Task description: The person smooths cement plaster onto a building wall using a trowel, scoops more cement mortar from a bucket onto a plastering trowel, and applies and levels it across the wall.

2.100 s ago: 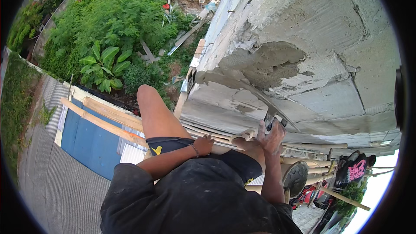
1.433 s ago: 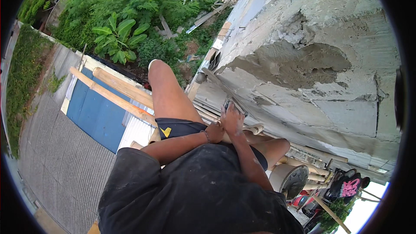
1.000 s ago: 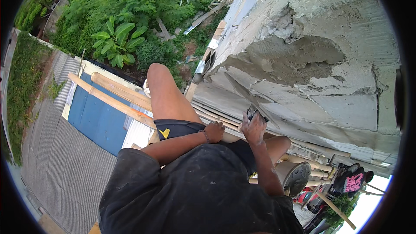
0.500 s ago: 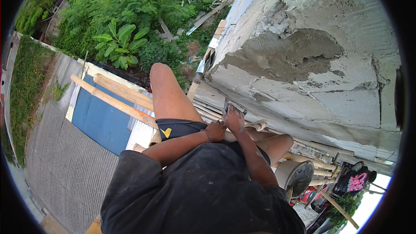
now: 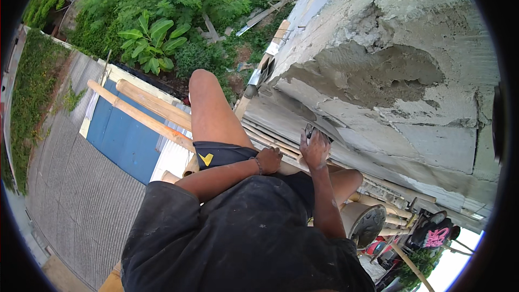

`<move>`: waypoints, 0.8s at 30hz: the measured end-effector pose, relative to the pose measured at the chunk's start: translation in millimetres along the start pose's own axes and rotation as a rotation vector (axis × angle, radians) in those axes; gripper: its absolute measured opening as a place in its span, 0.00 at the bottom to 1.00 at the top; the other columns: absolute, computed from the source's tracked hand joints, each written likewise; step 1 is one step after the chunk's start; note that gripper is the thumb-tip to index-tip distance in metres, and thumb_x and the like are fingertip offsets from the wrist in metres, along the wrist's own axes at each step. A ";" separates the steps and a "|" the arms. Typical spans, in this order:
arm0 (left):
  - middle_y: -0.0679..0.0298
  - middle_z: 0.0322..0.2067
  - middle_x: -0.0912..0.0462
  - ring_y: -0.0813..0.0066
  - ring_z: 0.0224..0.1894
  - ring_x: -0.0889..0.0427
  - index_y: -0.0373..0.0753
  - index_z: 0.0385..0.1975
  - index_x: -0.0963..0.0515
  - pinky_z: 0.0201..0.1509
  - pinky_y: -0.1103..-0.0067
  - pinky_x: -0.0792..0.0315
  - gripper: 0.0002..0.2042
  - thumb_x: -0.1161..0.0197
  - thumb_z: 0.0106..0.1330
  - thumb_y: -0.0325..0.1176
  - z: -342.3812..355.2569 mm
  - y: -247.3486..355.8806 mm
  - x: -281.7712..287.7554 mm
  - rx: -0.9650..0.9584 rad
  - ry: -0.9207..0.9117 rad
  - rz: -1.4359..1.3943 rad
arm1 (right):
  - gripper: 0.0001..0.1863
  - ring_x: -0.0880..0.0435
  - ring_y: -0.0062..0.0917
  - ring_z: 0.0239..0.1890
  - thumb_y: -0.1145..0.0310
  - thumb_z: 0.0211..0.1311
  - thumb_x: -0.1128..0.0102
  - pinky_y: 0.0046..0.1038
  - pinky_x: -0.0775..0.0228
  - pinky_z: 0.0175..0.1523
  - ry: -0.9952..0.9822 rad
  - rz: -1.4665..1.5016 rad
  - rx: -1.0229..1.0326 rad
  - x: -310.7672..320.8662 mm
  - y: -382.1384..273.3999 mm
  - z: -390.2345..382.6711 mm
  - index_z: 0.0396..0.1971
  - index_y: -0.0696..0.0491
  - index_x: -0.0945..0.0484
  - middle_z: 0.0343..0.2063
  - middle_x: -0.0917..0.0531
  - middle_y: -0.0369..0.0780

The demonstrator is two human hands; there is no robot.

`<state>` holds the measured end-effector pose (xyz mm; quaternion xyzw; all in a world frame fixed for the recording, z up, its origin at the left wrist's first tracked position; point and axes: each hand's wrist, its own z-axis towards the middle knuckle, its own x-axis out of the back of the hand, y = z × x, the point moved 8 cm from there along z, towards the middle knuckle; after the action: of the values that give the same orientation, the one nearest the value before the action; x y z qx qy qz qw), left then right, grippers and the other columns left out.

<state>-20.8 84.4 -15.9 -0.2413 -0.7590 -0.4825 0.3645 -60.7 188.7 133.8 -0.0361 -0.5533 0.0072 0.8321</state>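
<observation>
My right hand (image 5: pixel 316 148) is wrapped round the dark handle of a plastering trowel (image 5: pixel 310 130), at the lower part of the grey wall (image 5: pixel 438 135). Much of the tool is hidden by the fingers, and its blade lies close along the plaster. Higher on the wall, a patch of darker wet mortar (image 5: pixel 373 75) has ragged edges. My left hand (image 5: pixel 268 160), with a bracelet at the wrist, is closed near my lap beside my dark shorts (image 5: pixel 221 154). What it grips, if anything, is hidden.
Bamboo poles (image 5: pixel 146 119) run under and beside my legs. At my right stands a bucket (image 5: pixel 365 224) with grey mortar. Farther back is another person in a black shirt (image 5: pixel 432 233). A blue panel (image 5: pixel 121 140), a corrugated roof (image 5: pixel 81 178) and green plants (image 5: pixel 157 43) lie below.
My right hand has moved right along the wall with the trowel, away from my left hand. My left hand stays near my lap. The view has shifted slightly.
</observation>
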 end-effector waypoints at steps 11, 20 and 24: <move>0.49 0.39 0.22 0.57 0.40 0.20 0.33 0.40 0.23 0.39 0.67 0.25 0.20 0.41 0.58 0.46 4.4 1.9 -3.5 -0.019 -0.011 0.027 | 0.23 0.20 0.52 0.35 0.53 0.62 0.49 0.48 0.29 0.46 -0.576 0.123 -0.236 -73.6 14.2 -60.9 0.34 0.62 0.23 0.31 0.18 0.55; 0.50 0.36 0.22 0.57 0.37 0.19 0.33 0.37 0.23 0.35 0.68 0.24 0.18 0.43 0.59 0.43 5.9 0.2 -4.0 -0.040 0.045 0.008 | 0.23 0.18 0.49 0.36 0.53 0.60 0.51 0.46 0.28 0.47 -0.771 0.177 -0.229 -159.2 7.2 -56.6 0.36 0.61 0.25 0.30 0.18 0.55; 0.51 0.35 0.21 0.58 0.35 0.18 0.33 0.35 0.23 0.34 0.66 0.23 0.16 0.43 0.58 0.42 6.6 -0.3 -6.9 -0.039 0.068 0.056 | 0.23 0.17 0.47 0.36 0.53 0.60 0.50 0.46 0.27 0.47 -0.596 0.171 -0.219 -135.2 7.7 -31.7 0.35 0.61 0.23 0.31 0.18 0.55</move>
<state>-18.9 90.2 -23.3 -0.2529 -0.7296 -0.4946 0.3987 -83.6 187.8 -3.3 -0.1679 -0.7650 0.0279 0.6211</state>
